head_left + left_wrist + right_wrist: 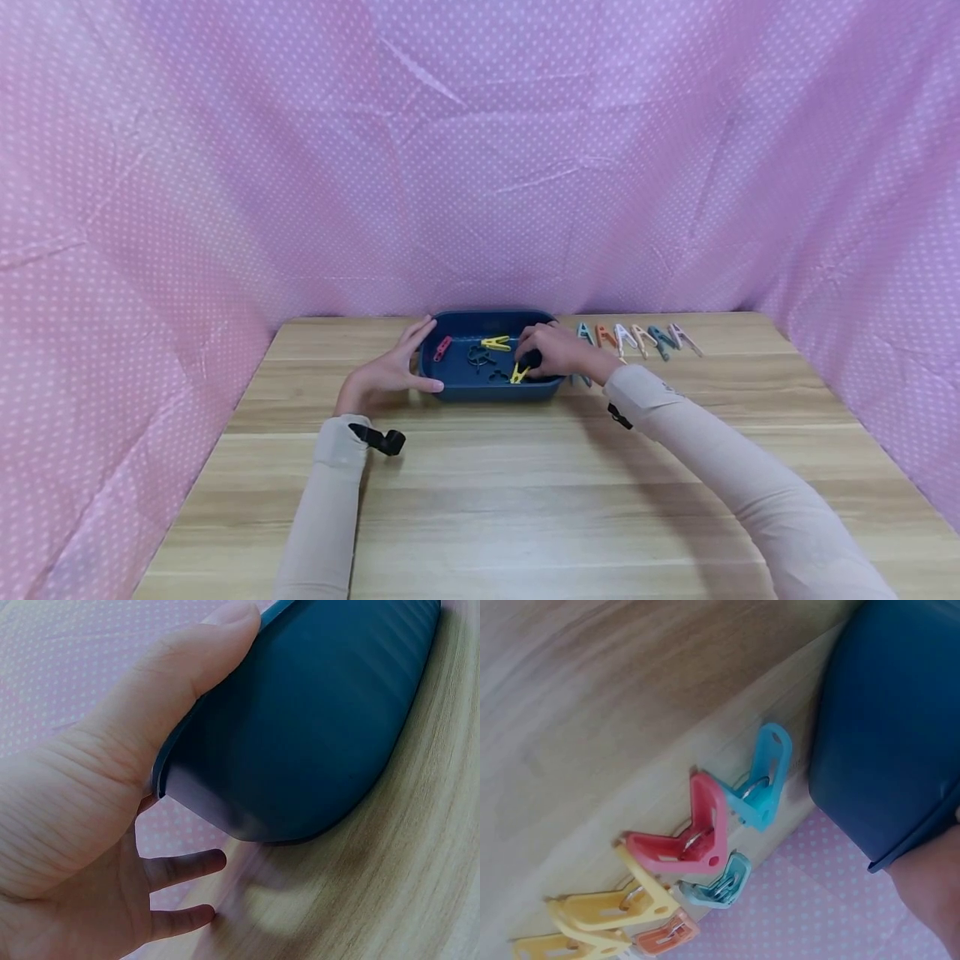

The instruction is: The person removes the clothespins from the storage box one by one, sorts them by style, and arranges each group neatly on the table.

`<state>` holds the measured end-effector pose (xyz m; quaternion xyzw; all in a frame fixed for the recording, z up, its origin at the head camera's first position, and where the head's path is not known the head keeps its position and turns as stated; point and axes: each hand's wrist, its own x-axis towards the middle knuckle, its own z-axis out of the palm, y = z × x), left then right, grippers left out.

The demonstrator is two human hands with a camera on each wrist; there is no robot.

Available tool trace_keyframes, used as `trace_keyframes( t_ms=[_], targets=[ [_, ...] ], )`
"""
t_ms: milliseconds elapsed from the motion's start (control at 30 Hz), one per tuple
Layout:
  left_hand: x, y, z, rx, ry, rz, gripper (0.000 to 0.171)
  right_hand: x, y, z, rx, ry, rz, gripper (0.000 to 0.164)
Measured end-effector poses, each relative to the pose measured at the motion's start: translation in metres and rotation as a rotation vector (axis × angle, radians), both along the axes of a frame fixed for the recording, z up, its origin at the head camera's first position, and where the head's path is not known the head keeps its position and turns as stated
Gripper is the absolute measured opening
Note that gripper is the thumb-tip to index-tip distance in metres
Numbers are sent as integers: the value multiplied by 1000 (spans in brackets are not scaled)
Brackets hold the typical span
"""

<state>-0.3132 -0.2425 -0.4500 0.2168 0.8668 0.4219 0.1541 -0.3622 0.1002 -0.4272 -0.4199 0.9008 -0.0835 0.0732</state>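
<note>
A dark blue basin stands on the table. My left hand holds its left end, thumb over the near rim and fingers along the far side; in the left wrist view two fingers of this hand stick out past the wall. Inside the basin lie a red clip, a yellow clip and dark green clips. My right hand reaches in at the right end, bent fingers beside a second yellow clip and a dark thing; I cannot tell whether it pinches either.
Right of the basin a row of spring clips includes an orange clip and a white clip. Nearer clips, partly under the right forearm, include a blue clip and a red clip. A pink dotted curtain hangs behind the table.
</note>
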Motion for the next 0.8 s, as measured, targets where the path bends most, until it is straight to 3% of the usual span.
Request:
trace_keyframes(
  t_ms=[300,500,800],
  targets=[
    [0,0,0,-2,-2,6,116,5,-1,-2,-8,73,-55,27],
    [0,0,0,7,9,-5,116,6,0,-5,-50,48,-47,35],
    [0,0,0,6,14,-5,117,4,1,-5,-79,21,-25,34]
  ],
)
